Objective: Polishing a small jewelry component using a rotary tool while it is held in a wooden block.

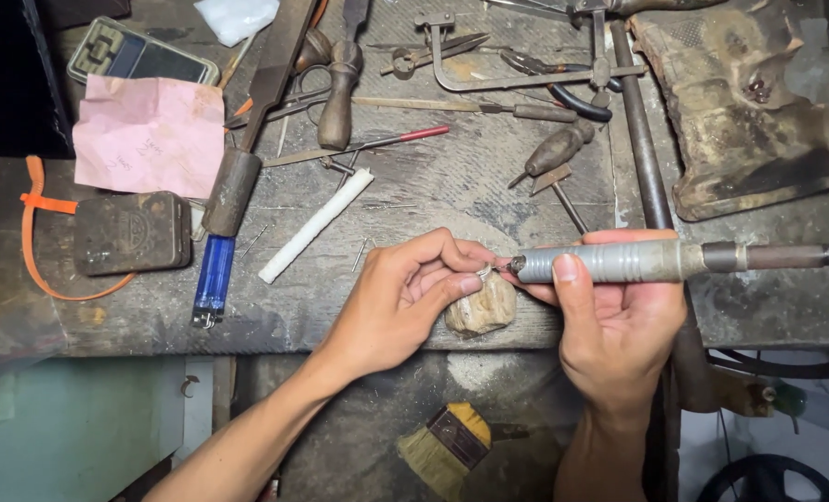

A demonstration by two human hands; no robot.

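Observation:
My left hand (pixel 405 297) pinches a small silver ring (pixel 484 271) between thumb and fingers, resting it against a worn wooden bench peg (pixel 482 309) at the bench's front edge. My right hand (pixel 610 321) grips a grey rotary handpiece (pixel 610 261) held level, its thin tip touching the ring. The handpiece's dark flexible shaft (pixel 786 256) runs off to the right.
The worn workbench (pixel 414 191) carries a blue lighter (pixel 214 276), a white stick (pixel 317 224), files, a jeweller's saw frame (pixel 526 74), pliers, a pink paper (pixel 150 135), a dark metal tin (pixel 132 232) and a pocket scale (pixel 141 58). A brush (pixel 447 446) lies below the bench.

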